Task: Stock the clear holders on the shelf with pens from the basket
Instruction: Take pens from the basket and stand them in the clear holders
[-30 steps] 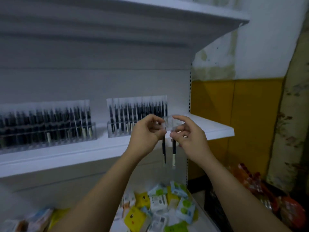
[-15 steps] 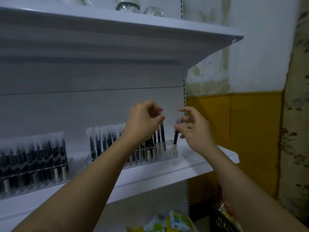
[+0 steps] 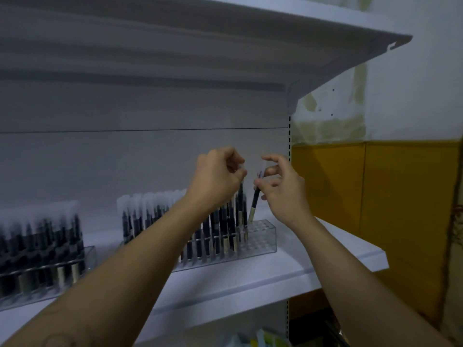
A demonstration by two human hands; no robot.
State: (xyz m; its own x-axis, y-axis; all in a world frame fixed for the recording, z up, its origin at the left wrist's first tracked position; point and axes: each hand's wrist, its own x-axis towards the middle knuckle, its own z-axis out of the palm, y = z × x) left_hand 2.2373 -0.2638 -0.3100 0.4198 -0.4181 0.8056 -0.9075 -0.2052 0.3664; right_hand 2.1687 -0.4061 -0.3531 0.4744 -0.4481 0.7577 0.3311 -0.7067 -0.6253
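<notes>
Grip of right hand point(image 3: 283, 189) on pen point(image 3: 255, 202) top, tip above clear holder point(image 3: 264, 237)

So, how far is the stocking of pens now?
Done: left holder looks full; right holder is full except its right end. In hand: left hand pinches an upright pen, right hand a tilted pen, both at that end. Left: the empty holes there.
</notes>
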